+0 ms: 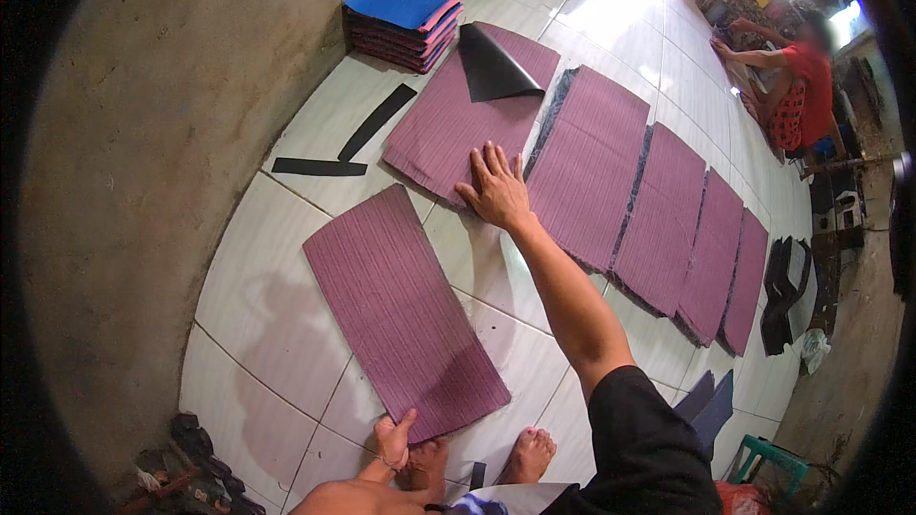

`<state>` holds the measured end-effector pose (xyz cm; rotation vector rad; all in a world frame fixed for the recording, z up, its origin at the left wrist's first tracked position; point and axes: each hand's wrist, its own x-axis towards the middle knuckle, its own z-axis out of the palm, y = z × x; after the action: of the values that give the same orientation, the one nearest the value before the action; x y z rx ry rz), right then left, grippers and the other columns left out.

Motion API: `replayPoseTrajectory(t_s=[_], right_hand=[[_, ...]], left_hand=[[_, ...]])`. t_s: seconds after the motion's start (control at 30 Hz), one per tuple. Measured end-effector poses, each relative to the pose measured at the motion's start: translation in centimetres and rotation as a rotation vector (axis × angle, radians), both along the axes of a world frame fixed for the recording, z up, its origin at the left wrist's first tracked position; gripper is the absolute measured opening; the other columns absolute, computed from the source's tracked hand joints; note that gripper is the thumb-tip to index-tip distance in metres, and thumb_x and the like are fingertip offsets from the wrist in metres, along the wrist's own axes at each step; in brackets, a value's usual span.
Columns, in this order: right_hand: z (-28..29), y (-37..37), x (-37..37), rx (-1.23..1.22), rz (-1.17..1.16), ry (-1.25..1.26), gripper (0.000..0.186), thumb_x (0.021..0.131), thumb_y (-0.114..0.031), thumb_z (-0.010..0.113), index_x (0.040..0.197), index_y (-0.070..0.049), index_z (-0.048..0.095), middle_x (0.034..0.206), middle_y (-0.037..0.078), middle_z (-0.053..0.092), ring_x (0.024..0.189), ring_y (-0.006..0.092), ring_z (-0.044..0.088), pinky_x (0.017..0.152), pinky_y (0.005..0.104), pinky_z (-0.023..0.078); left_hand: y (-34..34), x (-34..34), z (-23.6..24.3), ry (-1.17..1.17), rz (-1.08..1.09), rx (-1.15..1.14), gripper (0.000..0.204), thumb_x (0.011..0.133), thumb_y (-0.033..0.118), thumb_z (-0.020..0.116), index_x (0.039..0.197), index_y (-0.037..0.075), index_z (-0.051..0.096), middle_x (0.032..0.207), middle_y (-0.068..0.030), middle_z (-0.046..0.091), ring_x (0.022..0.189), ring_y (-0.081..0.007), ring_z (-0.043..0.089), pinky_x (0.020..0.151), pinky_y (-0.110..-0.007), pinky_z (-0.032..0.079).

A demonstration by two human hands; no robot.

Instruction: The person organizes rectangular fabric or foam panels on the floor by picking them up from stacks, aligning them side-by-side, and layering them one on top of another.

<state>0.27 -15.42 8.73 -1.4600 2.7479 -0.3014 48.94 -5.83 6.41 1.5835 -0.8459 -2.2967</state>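
Observation:
A purple striped fabric sheet (pixel 405 310) slants across the tiles in front of me. My left hand (pixel 391 439) pinches its near corner, thumb on top and fingers hidden under the edge. Stretched out ahead, my right hand (pixel 496 191) rests palm down with fingers spread on the near edge of a larger purple striped sheet (pixel 458 133). Toward the far end of that sheet, a black piece (pixel 496 67) with a smooth, shiny face lies folded over. Two narrow black strips (pixel 377 122) are on the floor just left of it.
A row of purple striped stacks (pixel 587 167) with dark edges runs off to the right. By the left wall stands a pile of blue and pink pieces (pixel 405 10). Another person (pixel 806 86) in red sits at the far right. A green stool (pixel 768 458) is at lower right; my bare feet are nearby.

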Motion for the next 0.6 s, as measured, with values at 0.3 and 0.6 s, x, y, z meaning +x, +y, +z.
replayPoseTrajectory(t_s=[0.3, 0.6], right_hand=[[1.5, 1.2, 0.7, 0.020, 0.022, -0.063, 0.072, 0.091, -0.055, 0.051, 0.143, -0.006, 0.039, 0.152, 0.020, 0.031, 0.142, 0.0344, 0.026, 0.116, 0.0532, 0.014], [0.4, -3.9, -10.1, -0.035, -0.106, 0.111, 0.048, 0.089, -0.027, 0.058, 0.130, -0.004, 0.050, 0.110, 0.019, 0.056, 0.112, 0.0370, 0.054, 0.093, 0.0457, 0.047]], left_hand=[[-0.2, -0.4, -0.1, -0.015, 0.028, -0.022, 0.013, 0.085, 0.003, 0.071, 0.096, -0.003, 0.068, 0.097, -0.0067, 0.068, 0.083, -0.0128, 0.061, 0.077, -0.029, 0.050], [-0.2, 0.6, -0.7, -0.032, -0.020, 0.030, 0.023, 0.087, 0.003, 0.068, 0.107, -0.006, 0.064, 0.108, -0.0114, 0.067, 0.093, -0.0193, 0.064, 0.086, -0.035, 0.051]])
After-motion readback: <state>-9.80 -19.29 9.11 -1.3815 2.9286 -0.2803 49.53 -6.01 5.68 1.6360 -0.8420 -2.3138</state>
